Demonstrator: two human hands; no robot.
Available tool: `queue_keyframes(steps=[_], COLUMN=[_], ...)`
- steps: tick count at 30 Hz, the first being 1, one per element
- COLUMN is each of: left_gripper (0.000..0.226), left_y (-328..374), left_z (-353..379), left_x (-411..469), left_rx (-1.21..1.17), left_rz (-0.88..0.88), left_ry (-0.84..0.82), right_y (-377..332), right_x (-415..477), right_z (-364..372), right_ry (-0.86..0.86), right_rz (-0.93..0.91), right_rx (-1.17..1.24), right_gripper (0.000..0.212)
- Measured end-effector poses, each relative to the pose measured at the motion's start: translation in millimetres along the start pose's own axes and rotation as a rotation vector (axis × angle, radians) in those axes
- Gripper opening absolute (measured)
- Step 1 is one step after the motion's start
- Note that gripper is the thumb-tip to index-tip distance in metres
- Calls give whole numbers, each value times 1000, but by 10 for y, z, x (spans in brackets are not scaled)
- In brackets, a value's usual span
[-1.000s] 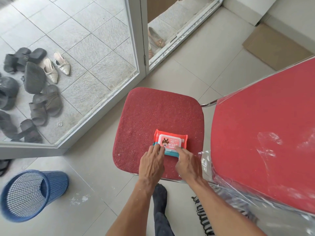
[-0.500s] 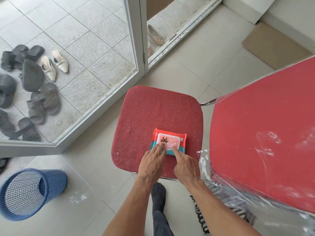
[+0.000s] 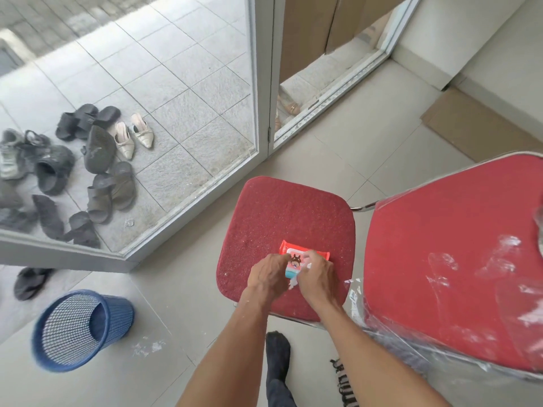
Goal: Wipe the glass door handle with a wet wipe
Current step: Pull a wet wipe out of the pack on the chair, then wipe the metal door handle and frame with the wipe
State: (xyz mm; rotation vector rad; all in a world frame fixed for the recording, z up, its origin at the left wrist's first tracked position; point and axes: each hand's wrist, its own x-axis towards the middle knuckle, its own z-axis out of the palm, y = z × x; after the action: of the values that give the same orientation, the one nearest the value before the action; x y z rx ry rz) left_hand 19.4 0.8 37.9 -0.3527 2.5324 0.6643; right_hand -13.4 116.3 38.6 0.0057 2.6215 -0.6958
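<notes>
Head view: both hands [image 3: 293,274] on wipes pack [image 3: 296,261], red chair seat [image 3: 282,212].

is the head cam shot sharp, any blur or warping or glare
Head view: soft, even daylight with no hard shadows; wide-angle lens bows the white door frame and floor tile lines; both hands on the red wet wipe pack are slightly motion-blurred; clear plastic wrap on the red chair back catches whitish glare.
</notes>
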Motion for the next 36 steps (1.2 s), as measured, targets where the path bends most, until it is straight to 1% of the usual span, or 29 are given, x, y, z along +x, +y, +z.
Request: queue_keyframes(steps=[2, 4, 7, 11, 14, 19, 23, 26, 29, 32, 34, 36], left_gripper=[43, 48, 47, 30, 21, 8, 15, 10, 7, 4, 5, 8], left_y=[-21, -52, -116, -183, -229, -406, -536, -612, -724, -825, -869, -944], left_z=[-263, -522, -932, -1538, -2072, -2992, -3832, -4419, -4902, -5290, -5534, -5756], left_x=[-77, -155, -308, -590, -892, -1410, -2024, -2540, -3071, -3503, -3814, -4142], left_rx=[-52, -74, -114, -131, -112, -177, -236, -228, -242, -200, -190, -185], left_rz=[6, 16, 26, 15, -45, -148, -181, -193, -223, -231, -236, -260], left_ry=[41, 81, 149, 286, 387, 536, 680, 810, 948, 1066, 1135, 1196], right_y=[-297, -588, -1054, -1632, -2094, -2929, -3714, -4326, -4902, -5356, -5633, -5898], right_x=[-3, -4, -50, -231, -420, -746, -1143, -1509, -1836, -2113, -2329, -2569], right_z=[-106, -202, -370, -634, -865, -1291, -1646, -1909, -2129, -2343, -2469, -2563], right_ry=[42, 77, 109, 144, 157, 106, -4, -15, -32, -33, -47, -81], right_rz=[-33, -63, -147, -278, -381, -523, -643, -785, -903, -1000, -1039, -1084], right_rx=[58, 95, 146, 190, 225, 301, 397, 447, 428, 408, 434, 491], right_gripper=[28, 31, 32, 30, 27, 26, 22, 30, 34, 32, 29, 31])
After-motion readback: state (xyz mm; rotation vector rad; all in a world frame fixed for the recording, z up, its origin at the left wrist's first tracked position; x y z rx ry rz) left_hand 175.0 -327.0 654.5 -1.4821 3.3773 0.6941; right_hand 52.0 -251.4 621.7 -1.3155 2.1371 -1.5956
